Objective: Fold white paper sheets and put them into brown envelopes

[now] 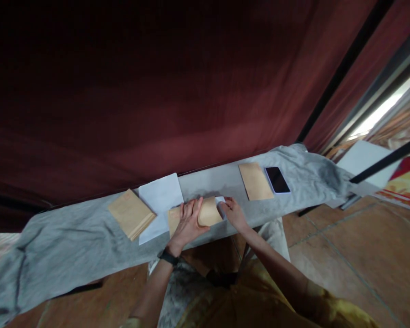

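A brown paper envelope [210, 211] lies crosswise on the narrow cloth-covered bench in front of me. My left hand [188, 221] rests flat on it, thumb spread from the fingers, and covers part of its left half. At the envelope's right end, my right hand [233, 212] pinches a folded white paper [220, 205]. That paper touches the envelope's open-looking end; how far it reaches inside is hidden. Left of my hands are white sheets [161, 195] and a stack of brown envelopes [131, 213]. A single brown envelope [256, 181] lies farther right.
A phone [277, 179] with a dark screen lies right of the single envelope. Grey cloth [85, 237] drapes the bench. A dark red curtain [191, 91] hangs behind it. At far right are a dark metal bar [389, 159] and a red printed package [405, 184].
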Demonstrator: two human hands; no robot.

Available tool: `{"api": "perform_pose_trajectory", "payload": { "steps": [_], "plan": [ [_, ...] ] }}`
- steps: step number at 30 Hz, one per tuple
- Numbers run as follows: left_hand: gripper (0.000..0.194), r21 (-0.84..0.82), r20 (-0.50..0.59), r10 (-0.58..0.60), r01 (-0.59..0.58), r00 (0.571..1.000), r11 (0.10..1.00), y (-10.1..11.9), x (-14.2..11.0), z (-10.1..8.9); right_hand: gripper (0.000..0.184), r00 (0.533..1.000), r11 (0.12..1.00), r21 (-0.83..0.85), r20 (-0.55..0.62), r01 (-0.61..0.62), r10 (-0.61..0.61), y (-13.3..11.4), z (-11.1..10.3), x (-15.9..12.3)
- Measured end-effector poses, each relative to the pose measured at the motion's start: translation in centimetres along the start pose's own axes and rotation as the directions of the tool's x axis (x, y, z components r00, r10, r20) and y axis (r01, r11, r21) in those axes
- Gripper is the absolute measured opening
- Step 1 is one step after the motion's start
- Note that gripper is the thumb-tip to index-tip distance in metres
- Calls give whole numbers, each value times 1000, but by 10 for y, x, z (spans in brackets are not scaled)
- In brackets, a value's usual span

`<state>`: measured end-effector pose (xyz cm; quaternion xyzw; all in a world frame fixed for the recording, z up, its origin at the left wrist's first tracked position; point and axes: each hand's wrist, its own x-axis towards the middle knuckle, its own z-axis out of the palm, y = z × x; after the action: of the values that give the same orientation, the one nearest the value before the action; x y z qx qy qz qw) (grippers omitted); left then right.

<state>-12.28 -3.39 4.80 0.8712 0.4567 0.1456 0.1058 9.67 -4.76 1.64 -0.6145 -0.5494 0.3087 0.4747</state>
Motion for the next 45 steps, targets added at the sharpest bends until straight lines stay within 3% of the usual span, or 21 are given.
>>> {"api": "perform_pose_trajectory", "payload": {
  "steps": [2,5,8,12,14,17,20,30,37,40,45],
  "plan": [
    [118,-3,4,-8,8,1000,1000,2,0,1,26,992,988,-106,67,117,-110,-7,-6,-3],
    [118,-3,-2,-19,19,1000,1000,4,0,1,27,938,900,-272,174,339,-301,-17,-19,-7],
    [118,-12,-12,-10,10,1000,1000,7,1,2,33,906,852,-319,222,416,-360,-19,-30,-9],
    [117,-11,-27,9,-9,1000,1000,11,1,3,25,959,947,-207,194,245,-205,-11,-28,-8],
    [116,3,-28,21,-21,999,1000,13,1,4,32,972,979,-130,196,160,-133,-6,-25,-7],
    [116,31,-21,41,-40,999,999,16,1,6,43,980,991,-93,184,94,-76,-2,-21,-6],
    [114,46,-19,55,-55,998,997,18,2,7,40,990,991,-124,142,41,-24,1,-18,-4],
    [113,15,-8,65,-65,998,998,24,7,5,23,994,984,-175,107,10,9,2,-12,-4],
    [111,12,-12,73,-73,997,997,26,10,4,3,999,992,-127,-50,1,-7,1,-15,-10],
    [113,23,-11,82,-82,997,996,27,10,5,10,996,999,-19,-85,-37,35,2,-13,-11],
    [111,45,14,92,-93,996,995,29,12,5,44,985,974,198,-106,-110,133,8,-15,-7]
  ]
}}
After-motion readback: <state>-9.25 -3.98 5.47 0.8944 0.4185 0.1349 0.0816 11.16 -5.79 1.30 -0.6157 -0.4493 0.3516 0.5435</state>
